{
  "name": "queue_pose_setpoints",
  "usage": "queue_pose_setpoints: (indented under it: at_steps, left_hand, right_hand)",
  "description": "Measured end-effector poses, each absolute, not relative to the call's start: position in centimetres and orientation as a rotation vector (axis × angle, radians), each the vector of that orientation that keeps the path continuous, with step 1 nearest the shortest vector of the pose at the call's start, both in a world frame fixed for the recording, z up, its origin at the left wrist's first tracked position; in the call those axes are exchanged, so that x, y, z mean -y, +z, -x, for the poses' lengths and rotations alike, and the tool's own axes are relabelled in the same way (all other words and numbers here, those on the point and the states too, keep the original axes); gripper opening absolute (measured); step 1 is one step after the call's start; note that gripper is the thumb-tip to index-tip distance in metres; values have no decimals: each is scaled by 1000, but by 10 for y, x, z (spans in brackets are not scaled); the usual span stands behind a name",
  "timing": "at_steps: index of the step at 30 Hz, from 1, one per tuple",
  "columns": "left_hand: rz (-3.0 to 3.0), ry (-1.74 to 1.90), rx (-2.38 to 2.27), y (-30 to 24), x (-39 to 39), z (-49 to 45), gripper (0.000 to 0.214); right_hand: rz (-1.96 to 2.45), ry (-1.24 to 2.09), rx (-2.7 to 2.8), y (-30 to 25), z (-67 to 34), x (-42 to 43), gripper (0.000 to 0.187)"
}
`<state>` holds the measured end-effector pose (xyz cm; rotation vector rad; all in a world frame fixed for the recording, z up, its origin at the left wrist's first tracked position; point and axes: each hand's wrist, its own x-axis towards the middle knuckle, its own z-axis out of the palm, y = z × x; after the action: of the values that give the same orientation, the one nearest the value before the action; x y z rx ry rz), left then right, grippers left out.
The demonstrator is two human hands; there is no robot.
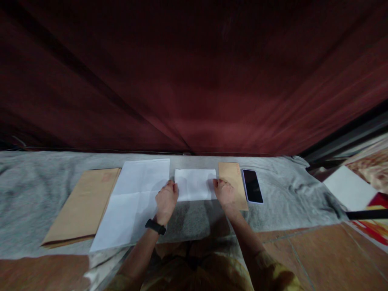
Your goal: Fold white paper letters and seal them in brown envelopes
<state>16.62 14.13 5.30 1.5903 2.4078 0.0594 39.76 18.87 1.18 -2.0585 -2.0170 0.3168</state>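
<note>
A white sheet of paper (195, 185), which looks folded, lies flat on a grey cloth in front of me. My left hand (166, 199), with a black band on its wrist, is closed at the paper's left edge. At the opposite edge my right hand (224, 191) is closed too, thumb on the paper. Under my left hand spreads a larger stack of white paper (136, 194) with a crease across it. A narrow brown envelope (235, 180) lies partly beneath my right hand. The fingertips of both hands are mostly hidden.
Large brown envelopes (83, 202) are stacked at the left. A dark-screened phone (252, 186) lies right of the narrow envelope. The grey cloth (285, 194) ends before a tiled floor (327, 250). Behind it rises a dark red curtain (194, 93). White paper (350, 188) sits far right.
</note>
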Motion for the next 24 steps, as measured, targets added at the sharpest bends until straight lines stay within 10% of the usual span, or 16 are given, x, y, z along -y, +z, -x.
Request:
queue_pose_setpoints:
  at_steps: [24]
  left_hand:
    - [-1877, 72, -2490, 33, -134, -175, 34]
  right_hand:
    - [2136, -192, 2070, 4, -389, -186, 38]
